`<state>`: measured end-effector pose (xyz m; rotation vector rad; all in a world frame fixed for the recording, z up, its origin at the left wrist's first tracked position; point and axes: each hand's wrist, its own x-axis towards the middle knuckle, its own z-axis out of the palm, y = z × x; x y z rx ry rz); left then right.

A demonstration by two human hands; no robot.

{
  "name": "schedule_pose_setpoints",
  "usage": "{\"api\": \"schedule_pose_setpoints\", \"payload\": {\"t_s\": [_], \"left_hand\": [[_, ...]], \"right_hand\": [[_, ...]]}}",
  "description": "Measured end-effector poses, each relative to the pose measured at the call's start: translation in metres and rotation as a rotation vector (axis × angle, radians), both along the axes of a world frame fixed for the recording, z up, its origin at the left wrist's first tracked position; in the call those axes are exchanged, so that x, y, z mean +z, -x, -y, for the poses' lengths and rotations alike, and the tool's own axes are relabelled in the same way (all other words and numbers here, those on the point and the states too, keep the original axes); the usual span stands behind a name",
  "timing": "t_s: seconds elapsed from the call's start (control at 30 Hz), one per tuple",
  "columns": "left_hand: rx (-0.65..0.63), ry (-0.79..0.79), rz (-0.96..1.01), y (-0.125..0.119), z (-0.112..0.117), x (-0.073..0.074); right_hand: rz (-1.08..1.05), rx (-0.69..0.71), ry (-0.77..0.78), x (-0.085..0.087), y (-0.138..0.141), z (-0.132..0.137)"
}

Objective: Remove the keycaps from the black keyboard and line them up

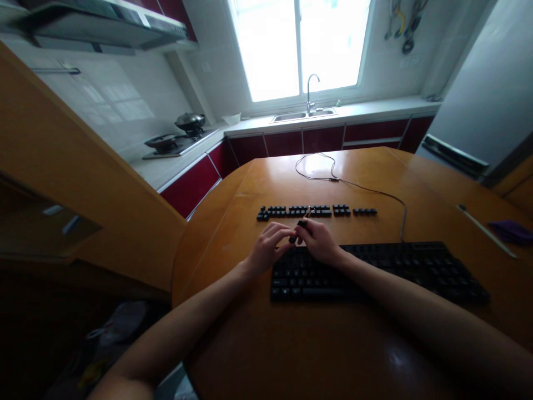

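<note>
Over the upper left corner of a black keyboard (320,291), my two hands meet. My left hand (266,244) pinches a small black keycap (292,239) between thumb and fingers. My right hand (320,240) is closed around what looks like a keycap puller (302,223), a small black grip with thin wire prongs pointing away from me. Its fingertips come close to the keycap, and I cannot tell whether they touch it. Beyond the hands, loose black keycaps (300,211) lie in rows on the wooden table (233,250). My right forearm covers part of the keyboard.
The keyboard's cable (370,190) loops across the far side of the table. At the right lie a thin pale stick with a dark tip (487,230) and a purple cloth (511,231). A counter with a sink (291,117) and a stove (179,145) stand beyond.
</note>
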<state>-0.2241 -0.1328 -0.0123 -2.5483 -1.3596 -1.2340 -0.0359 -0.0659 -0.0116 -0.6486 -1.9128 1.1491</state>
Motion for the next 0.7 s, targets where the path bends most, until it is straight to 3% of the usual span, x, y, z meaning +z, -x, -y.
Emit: {"api": "schedule_pose_setpoints", "payload": {"t_s": [0.17, 0.37, 0.53, 0.7], "left_hand": [[0.078, -0.037, -0.13, 0.003, 0.001, -0.003], [0.104, -0.054, -0.102, 0.001, 0.002, -0.009], [0.116, -0.051, -0.027, 0.002, -0.001, -0.006], [0.457, 0.019, 0.059, 0.031, -0.026, -0.006]], "right_hand": [[-0.019, 0.009, -0.007, 0.001, 0.0, -0.002], [-0.012, 0.002, -0.036, 0.001, 0.0, -0.002], [-0.01, -0.04, 0.017, 0.005, 0.0, -0.002], [0.023, -0.099, 0.042, 0.0, 0.002, -0.005]]}}
